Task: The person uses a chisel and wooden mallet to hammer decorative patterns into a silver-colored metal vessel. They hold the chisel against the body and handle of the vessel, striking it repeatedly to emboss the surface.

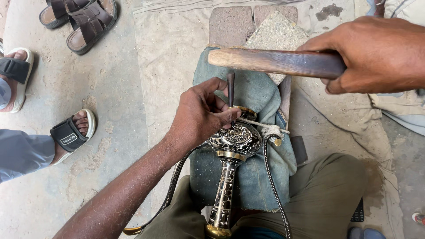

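Here, nearest the lens: your knees in olive trousers point(327, 194), w/ an engraved brass vase point(230, 163) lying lengthwise between them, its foot toward you and its round black-and-silver patterned body farther out. The vase rests on a blue-grey cloth pad point(261, 177), and a dark cord point(272, 177) loops over the pad to the right of the vase's stem and runs down past your leg. A pale rope point(265, 126) crosses the pad at the vase's neck.

Center: your left hand point(201, 113) is closed round a slim dark chisel point(230, 88), pinched between thumb and fingertips and held upright, its tip down on the upper part of the vase body, near the brass rim. The heel of that hand sits beside the vase's bulb; forearm runs in from bottom left.

Above that: your right hand point(376, 55) is wrapped tight round a wooden mallet point(274, 61), held level across the frame, its pale end out to the left, over the chisel's top and apart from it.

Beyond: two reddish bricks point(230, 24) and a rough grey stone slab point(276, 33) at the pad's far end, all on a worn tan sheet point(168, 44) spread over the concrete floor point(88, 88).

Far left: another person's feet in strapped sandals point(71, 132), plus a spare brown pair point(82, 17) at top left.
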